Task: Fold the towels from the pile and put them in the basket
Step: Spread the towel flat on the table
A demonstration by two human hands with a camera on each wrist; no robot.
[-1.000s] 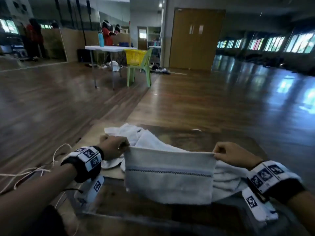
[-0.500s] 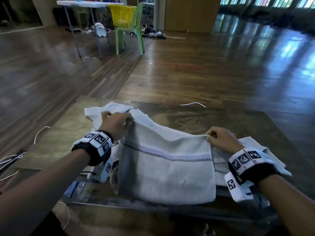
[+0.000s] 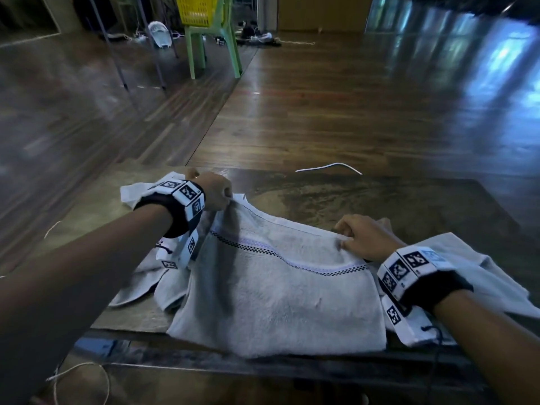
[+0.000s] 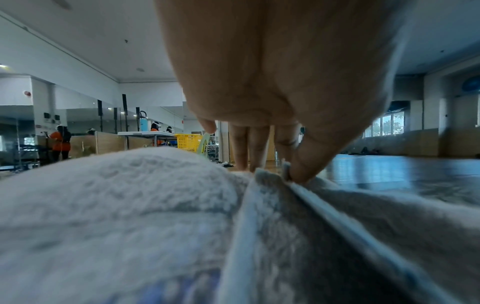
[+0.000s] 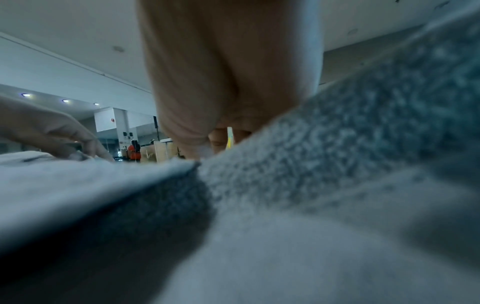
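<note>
A white towel [image 3: 277, 293] with a checked stripe lies draped over the pile on the brown table [image 3: 394, 206], its lower edge hanging past the near table edge. My left hand [image 3: 225, 197] pinches its far left corner; the left wrist view shows thumb and fingers [image 4: 298, 172] closed on the hem. My right hand [image 3: 347, 238] grips the far right corner down on the towel. More white towels [image 3: 479, 276] of the pile lie beneath and to both sides. A yellow basket [image 3: 198, 10] sits on a green chair far across the room.
The green chair [image 3: 216, 51] and a folding table's legs [image 3: 125, 54] stand on the wooden floor beyond. A white cable [image 3: 327, 166] lies at the table's far edge. String [image 3: 76, 372] hangs at the near left. People stand far off in the left wrist view.
Both hands have lowered the towel from hanging upright in the air and carried its top edge away from me, so it now lies over the pile. My head has tilted down.
</note>
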